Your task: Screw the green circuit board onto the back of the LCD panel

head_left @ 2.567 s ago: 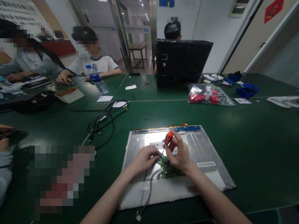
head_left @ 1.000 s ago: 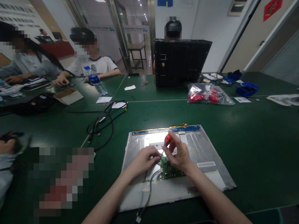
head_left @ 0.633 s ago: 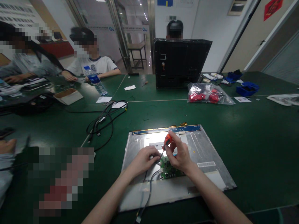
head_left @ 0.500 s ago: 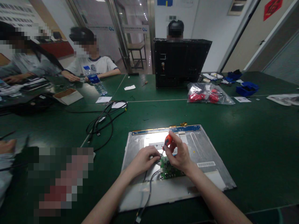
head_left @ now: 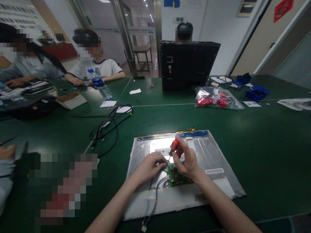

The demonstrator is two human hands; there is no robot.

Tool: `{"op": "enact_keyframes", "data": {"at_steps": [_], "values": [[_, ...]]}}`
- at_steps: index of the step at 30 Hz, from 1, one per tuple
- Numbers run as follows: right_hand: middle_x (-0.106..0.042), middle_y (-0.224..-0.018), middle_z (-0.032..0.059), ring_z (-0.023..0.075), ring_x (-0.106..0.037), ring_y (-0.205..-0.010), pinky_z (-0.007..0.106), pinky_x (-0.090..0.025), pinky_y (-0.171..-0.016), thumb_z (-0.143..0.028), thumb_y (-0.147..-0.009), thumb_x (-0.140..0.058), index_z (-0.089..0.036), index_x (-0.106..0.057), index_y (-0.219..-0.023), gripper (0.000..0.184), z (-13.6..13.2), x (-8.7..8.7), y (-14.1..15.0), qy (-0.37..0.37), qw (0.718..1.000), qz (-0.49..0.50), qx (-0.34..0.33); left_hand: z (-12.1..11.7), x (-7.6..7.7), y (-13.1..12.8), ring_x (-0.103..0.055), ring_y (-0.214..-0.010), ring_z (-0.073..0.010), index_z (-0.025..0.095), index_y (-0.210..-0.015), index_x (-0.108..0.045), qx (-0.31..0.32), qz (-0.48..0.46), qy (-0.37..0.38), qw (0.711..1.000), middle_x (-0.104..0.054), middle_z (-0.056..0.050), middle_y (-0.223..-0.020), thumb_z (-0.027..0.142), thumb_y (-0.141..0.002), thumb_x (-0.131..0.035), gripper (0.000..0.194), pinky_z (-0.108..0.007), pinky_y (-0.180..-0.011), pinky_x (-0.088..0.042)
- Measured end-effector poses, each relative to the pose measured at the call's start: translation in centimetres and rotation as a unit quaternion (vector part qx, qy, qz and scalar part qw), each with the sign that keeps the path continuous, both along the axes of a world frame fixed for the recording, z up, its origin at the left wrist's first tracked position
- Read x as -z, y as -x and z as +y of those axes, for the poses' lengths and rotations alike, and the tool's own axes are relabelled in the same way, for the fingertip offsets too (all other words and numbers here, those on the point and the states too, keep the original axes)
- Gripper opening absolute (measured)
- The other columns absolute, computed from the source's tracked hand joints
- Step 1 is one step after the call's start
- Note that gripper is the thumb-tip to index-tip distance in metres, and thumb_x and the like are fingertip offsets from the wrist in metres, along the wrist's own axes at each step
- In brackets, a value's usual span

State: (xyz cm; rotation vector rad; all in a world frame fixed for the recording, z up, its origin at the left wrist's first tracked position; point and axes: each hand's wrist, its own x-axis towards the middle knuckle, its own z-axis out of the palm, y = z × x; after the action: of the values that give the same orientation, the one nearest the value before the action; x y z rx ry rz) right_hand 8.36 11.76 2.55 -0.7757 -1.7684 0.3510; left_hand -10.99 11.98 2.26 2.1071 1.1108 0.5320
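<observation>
A red and black screwdriver (head_left: 174, 146) is gripped in my right hand (head_left: 186, 159), its thin shaft slanting down to the upper left corner of a green circuit board (head_left: 173, 176). At that same corner my left hand (head_left: 153, 163) is closed, thumb and fingers together near the screwdriver tip; what they pinch is hidden. Under both hands lies a metal-backed display panel (head_left: 213, 152) with a blue strip board (head_left: 175, 135) along its far edge. Grey wires (head_left: 156, 194) run from the circuit board's left side over the panel's near edge.
Coiled black cables (head_left: 114, 124) lie left of the panel. Farther back are a bag of red parts (head_left: 216, 98), a black monitor housing (head_left: 188, 66), blue trays (head_left: 257, 93), a water bottle (head_left: 98, 82) and an open box (head_left: 71, 100). Several people sit around the green table (head_left: 267, 145).
The screwdriver's handle has turned and tilted slightly in my right fingers, while its tip stays at the board's corner. My left hand has not visibly moved.
</observation>
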Motion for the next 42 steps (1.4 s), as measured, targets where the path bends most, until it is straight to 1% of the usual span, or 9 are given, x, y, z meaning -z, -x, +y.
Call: {"op": "enact_keyframes", "data": {"at_steps": [4, 10, 17, 23, 27, 32, 37, 42], "values": [[-0.067, -0.088, 0.0015, 0.0095, -0.058, -0.051, 0.022, -0.052, -0.047, -0.012, -0.089, -0.049, -0.026, -0.029, -0.153, 0.068, 0.0, -0.13, -0.03, -0.005, 1.0, 0.003, -0.008, 0.04, -0.14, -0.04, -0.062, -0.082, -0.0202, 0.018, -0.082, -0.07, -0.002, -0.006, 0.01, 1.0, -0.069, -0.002, -0.082, 0.013, -0.086, -0.066, 0.008, -0.03, -0.078, -0.045], [-0.066, -0.084, -0.0001, 0.009, -0.055, -0.049, 0.021, -0.05, -0.046, -0.012, -0.088, -0.052, -0.026, -0.03, -0.152, 0.068, -0.04, -0.19, 0.06, -0.006, 1.0, -0.003, 0.01, -0.05, -0.38, -0.01, -0.062, -0.083, -0.0206, 0.019, -0.083, -0.071, 0.0, 0.006, 0.01, 1.0, -0.07, -0.003, -0.084, 0.015, -0.087, -0.063, 0.009, -0.031, -0.078, -0.046], [-0.063, -0.079, -0.0017, 0.0098, -0.054, -0.048, 0.021, -0.048, -0.045, -0.015, -0.089, -0.055, -0.026, -0.03, -0.151, 0.068, -0.06, 0.17, 0.17, 0.002, 1.0, 0.002, 0.031, -0.08, -0.32, -0.02, -0.063, -0.083, -0.0209, 0.019, -0.082, -0.07, -0.003, 0.003, 0.009, 1.0, -0.07, -0.003, -0.084, 0.013, -0.086, -0.064, 0.009, -0.032, -0.079, -0.046], [-0.063, -0.079, -0.0029, 0.0083, -0.05, -0.045, 0.02, -0.045, -0.044, -0.018, -0.091, -0.057, -0.027, -0.032, -0.149, 0.063, 0.09, 0.09, 0.06, -0.025, 0.998, -0.023, 0.044, -0.07, -0.2, -0.02, -0.063, -0.085, -0.0212, 0.019, -0.082, -0.07, 0.001, 0.004, 0.007, 1.0, -0.07, -0.003, -0.085, 0.014, -0.086, -0.064, 0.009, -0.031, -0.08, -0.047], [-0.064, -0.08, -0.0026, 0.0081, -0.05, -0.046, 0.02, -0.045, -0.044, -0.02, -0.092, -0.056, -0.026, -0.033, -0.148, 0.061, 0.13, 0.13, 0.02, -0.025, 0.998, -0.026, 0.045, -0.07, -0.17, 0.0, -0.063, -0.085, -0.0212, 0.019, -0.081, -0.07, 0.001, 0.002, 0.007, 1.0, -0.07, -0.003, -0.084, 0.013, -0.086, -0.064, 0.009, -0.031, -0.079, -0.046], [-0.063, -0.073, -0.0029, 0.0108, -0.053, -0.047, 0.022, -0.048, -0.045, -0.019, -0.09, -0.056, -0.024, -0.031, -0.15, 0.066, -0.04, 0.16, -0.04, 0.0, 0.999, -0.023, 0.032, -0.09, -0.14, 0.0, -0.062, -0.084, -0.021, 0.019, -0.082, -0.07, 0.0, 0.007, -0.001, 1.0, -0.07, -0.003, -0.084, 0.015, -0.087, -0.064, 0.008, -0.031, -0.078, -0.047], [-0.068, -0.079, 0.0004, 0.0124, -0.06, -0.051, 0.023, -0.051, -0.047, -0.015, -0.089, -0.053, -0.025, -0.029, -0.152, 0.068, -0.13, 0.05, -0.08, 0.012, 1.0, -0.006, 0.005, -0.13, -0.21, -0.02, -0.063, -0.084, -0.0211, 0.019, -0.083, -0.07, -0.001, 0.006, 0.003, 1.0, -0.07, -0.003, -0.085, 0.015, -0.087, -0.064, 0.008, -0.031, -0.078, -0.047], [-0.066, -0.074, -0.0017, 0.0115, -0.058, -0.049, 0.022, -0.051, -0.046, -0.014, -0.089, -0.054, -0.025, -0.03, -0.151, 0.068, -0.08, 0.18, -0.01, 0.008, 1.0, -0.01, 0.018, -0.14, -0.23, 0.0, -0.063, -0.085, -0.0213, 0.019, -0.083, -0.07, 0.002, 0.007, 0.003, 1.0, -0.071, -0.003, -0.086, 0.015, -0.087, -0.063, 0.008, -0.031, -0.079, -0.047]]}}
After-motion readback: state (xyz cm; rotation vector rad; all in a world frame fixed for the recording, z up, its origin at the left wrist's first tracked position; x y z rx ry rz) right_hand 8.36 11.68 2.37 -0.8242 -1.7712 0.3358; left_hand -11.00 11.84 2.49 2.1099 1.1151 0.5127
